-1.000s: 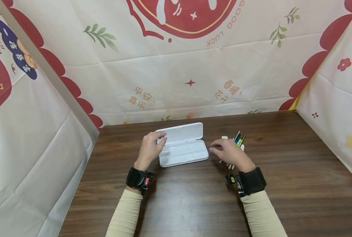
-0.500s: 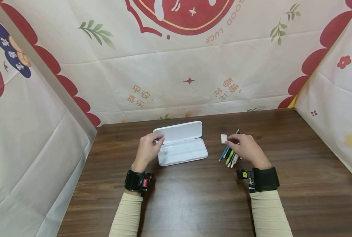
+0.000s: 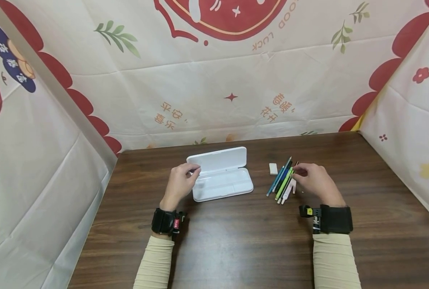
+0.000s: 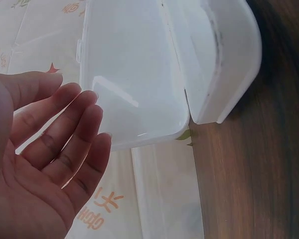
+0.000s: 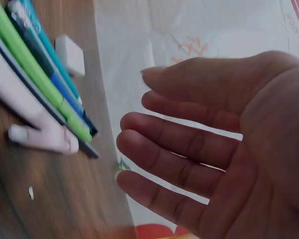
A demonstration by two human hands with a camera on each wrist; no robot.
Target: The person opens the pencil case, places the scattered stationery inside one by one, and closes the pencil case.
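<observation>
A white pencil case (image 3: 218, 187) lies unfolded on the table, its lid (image 3: 223, 160) tipped back. By its left end hovers my left hand (image 3: 180, 182), fingers loosely bent and nothing between them. Right of the case is a loose bundle of pens and pencils, among them a green pen (image 5: 37, 64) and a blue pencil (image 3: 275, 181). A pale pink forked item (image 5: 37, 122), perhaps a drawing compass, lies on its right side. A white eraser (image 3: 273, 169) sits beside the bundle. My right hand (image 3: 317, 182) hovers at the bundle's right, relaxed and holding nothing.
The brown wooden table (image 3: 236, 241) ends at a printed cloth backdrop (image 3: 200, 88), with cloth also rising at both sides. A small white scrap (image 5: 31, 192) lies near the pink item.
My right hand has moved right, from beside the case across the pens, uncovering the eraser and most of the bundle. My left hand has stayed by the case, its fingertips shifting slightly.
</observation>
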